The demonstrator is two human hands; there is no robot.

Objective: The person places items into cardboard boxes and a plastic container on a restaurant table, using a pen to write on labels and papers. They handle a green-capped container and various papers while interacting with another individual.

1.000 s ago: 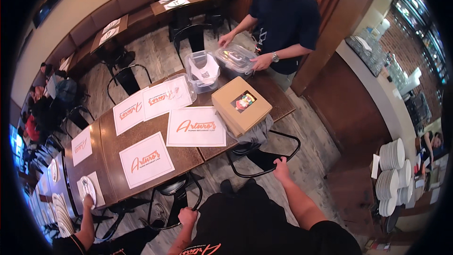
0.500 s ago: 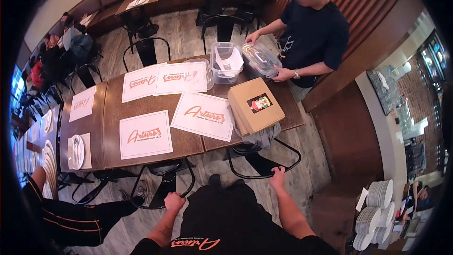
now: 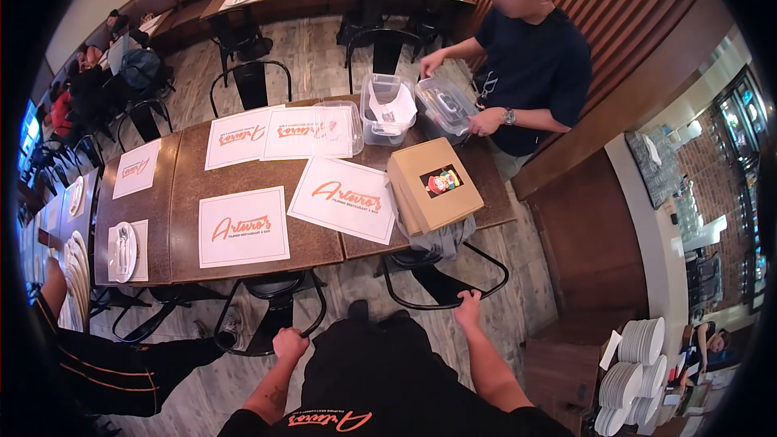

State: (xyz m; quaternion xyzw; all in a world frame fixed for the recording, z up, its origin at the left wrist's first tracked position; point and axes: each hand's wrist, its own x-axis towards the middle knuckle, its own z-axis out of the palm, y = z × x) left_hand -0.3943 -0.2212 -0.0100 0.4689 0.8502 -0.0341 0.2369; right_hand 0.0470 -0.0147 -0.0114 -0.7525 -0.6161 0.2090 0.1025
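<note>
Even indoor light, soft shadows; fisheye bends edges, rim black, perhaps blurred.

Two chair backs [image 3: 279, 332] [image 3: 453, 287] block table edge; cardboard box [image 3: 433, 186] crowds right end; placemats [image 3: 243, 226] flat, passable.

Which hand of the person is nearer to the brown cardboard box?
Right. The right hand grips a chair back just below the brown cardboard box; the left hand holds another chair, farther left.

Box [image 3: 429, 190] on table [image 3: 186, 186], seemingly above right chair [image 3: 445, 279].
</note>
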